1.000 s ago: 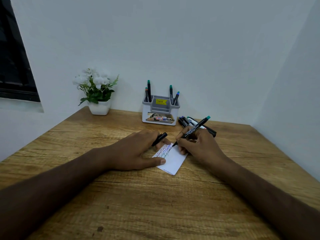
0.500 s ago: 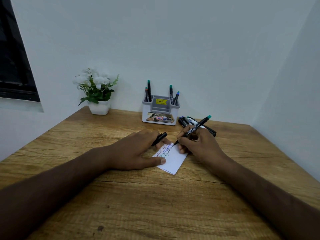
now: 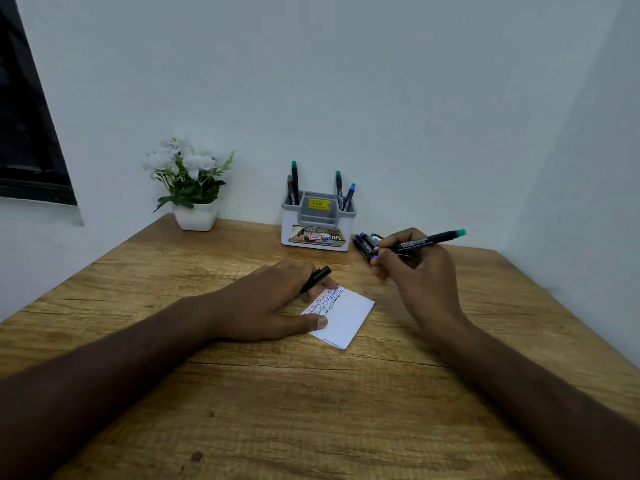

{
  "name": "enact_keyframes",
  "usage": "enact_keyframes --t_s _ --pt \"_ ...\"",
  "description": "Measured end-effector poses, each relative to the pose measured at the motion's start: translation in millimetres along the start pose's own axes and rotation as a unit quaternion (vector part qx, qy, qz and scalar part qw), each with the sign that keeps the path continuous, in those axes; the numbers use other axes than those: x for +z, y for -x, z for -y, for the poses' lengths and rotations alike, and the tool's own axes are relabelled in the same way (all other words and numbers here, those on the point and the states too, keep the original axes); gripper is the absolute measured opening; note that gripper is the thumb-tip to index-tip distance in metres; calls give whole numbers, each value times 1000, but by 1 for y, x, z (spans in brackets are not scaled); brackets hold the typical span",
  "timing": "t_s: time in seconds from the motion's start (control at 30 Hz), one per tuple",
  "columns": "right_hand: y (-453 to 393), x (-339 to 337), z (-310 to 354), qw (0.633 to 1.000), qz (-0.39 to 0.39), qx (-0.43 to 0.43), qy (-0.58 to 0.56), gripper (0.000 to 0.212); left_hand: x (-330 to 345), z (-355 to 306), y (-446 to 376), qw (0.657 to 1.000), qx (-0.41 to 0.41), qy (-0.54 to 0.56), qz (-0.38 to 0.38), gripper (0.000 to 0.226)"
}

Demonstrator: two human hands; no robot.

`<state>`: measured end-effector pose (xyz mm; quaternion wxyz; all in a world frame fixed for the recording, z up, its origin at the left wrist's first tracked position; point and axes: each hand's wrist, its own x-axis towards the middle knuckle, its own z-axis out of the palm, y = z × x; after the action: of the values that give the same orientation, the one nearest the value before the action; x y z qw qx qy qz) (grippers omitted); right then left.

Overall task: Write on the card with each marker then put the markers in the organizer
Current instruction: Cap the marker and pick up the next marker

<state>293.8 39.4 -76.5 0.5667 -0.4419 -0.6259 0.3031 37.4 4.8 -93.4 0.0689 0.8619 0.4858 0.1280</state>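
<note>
Left hand: left hand (image 3: pixel 266 303) lies on the desk at the card's 9 o'clock edge, thumb pressed on the card's near-left corner, fingers curled round a black cap (image 3: pixel 317 278) that juts toward 1 o'clock.
Right hand: right hand (image 3: pixel 415 271) is raised at the card's 2 o'clock, clear of it, fingers pinching the marker (image 3: pixel 427 241); its green end points to 3 o'clock, and the writing tip is hidden behind the fingers.
Card: white card (image 3: pixel 341 317) lies flat on the desk between the two hands, turned at an angle, with three short handwritten lines in red, blue and green along its far-left part.
Loose markers: loose markers (image 3: pixel 363 242), dark-bodied, lie in a bunch on the desk at the card's 1 o'clock, just right of the organizer and partly behind the right hand; their number cannot be told.
Organizer: white-and-grey organizer (image 3: pixel 317 225) stands at the card's 12 o'clock near the wall, a yellow price sticker on its middle section. Two markers stand in its left compartment and two in its right, ends up.
Plant: white-flowered plant (image 3: pixel 188 181) in a white pot stands at 10 o'clock against the wall.
Desk: wood-grain desk (image 3: pixel 277 410) fills a corner between pale walls.
Window: dark window (image 3: pixel 24 133) shows at the left edge.
</note>
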Motion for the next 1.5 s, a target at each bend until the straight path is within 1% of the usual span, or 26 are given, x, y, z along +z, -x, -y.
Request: enact_keyframes --t_s 0.1,0.2,0.27,0.33,0.53,0.7,0.8,0.87,0.9,0.93,1.1,1.3,1.43,1.5 --pt "7 0 5 994 49 45 -90 13 -1 -1 0 1000 4 -1 -1 63" --pt "14 4 9 976 88 91 -180 9 -1 -1 0 1000 12 1 -6 53" --pt "16 5 12 965 92 113 -218 17 -1 0 0 1000 15 4 -6 49" --pt "16 6 13 961 99 118 -229 22 -1 0 1 1000 16 6 -6 48" --pt "15 7 8 972 101 107 -185 15 0 0 2 1000 23 15 -14 40" --pt "15 7 6 978 116 97 -145 16 -3 -4 1 1000 23 8 -7 34" --pt "17 7 7 987 138 58 -51 17 -5 -7 2 1000 22 -8 -5 35" --pt "20 10 6 985 166 36 11 16 -6 -10 3 1000 14 -23 -3 32" --pt "21 12 5 984 175 35 24 17 -6 -12 3 1000 5 -31 -3 28" --pt "22 14 4 983 177 38 21 18 -6 -14 3 999 -6 -36 -4 27" --pt "19 17 3 987 157 43 -4 28 -5 -27 -1 996 -64 -63 -15 38" --pt "20 21 1 985 169 38 20 32 -3 -28 -1 994 -86 -66 -2 39" --pt "15 18 4 975 216 41 37 35 -4 -25 -1 995 -84 -50 -2 44" --pt "11 13 6 969 238 34 61 37 -5 -21 -1 996 -79 -41 -15 41"
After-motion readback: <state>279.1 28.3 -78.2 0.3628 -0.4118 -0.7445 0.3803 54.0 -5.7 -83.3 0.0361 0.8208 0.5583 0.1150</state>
